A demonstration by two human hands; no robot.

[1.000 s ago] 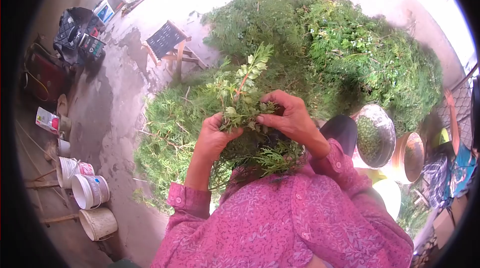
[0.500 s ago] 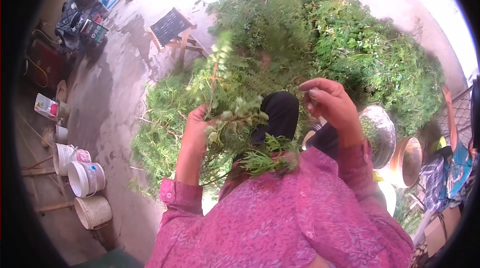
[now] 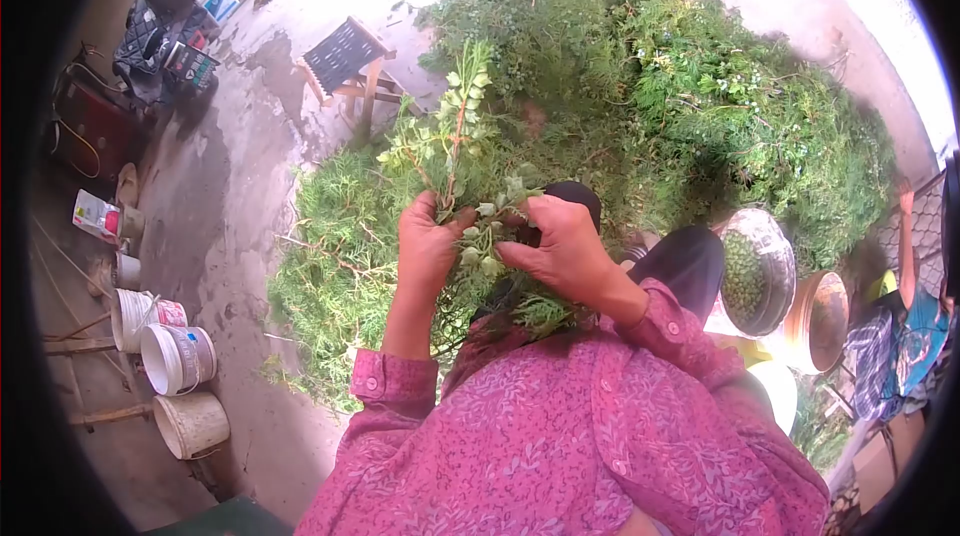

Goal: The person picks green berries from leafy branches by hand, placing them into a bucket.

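Sprig (image 3: 455, 141) stands upright, leafy green, reddish stem, small pale-green pods.

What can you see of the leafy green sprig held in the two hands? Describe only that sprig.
The leafy green sprig has a thin reddish-brown stem with small, pale green leaves along short side shoots. It stands roughly upright, its tip leaning slightly right, in front of the large heap of cut greenery. The left hand grips its lower stem, while the right hand pinches the small clusters near its base. It looks fresh.
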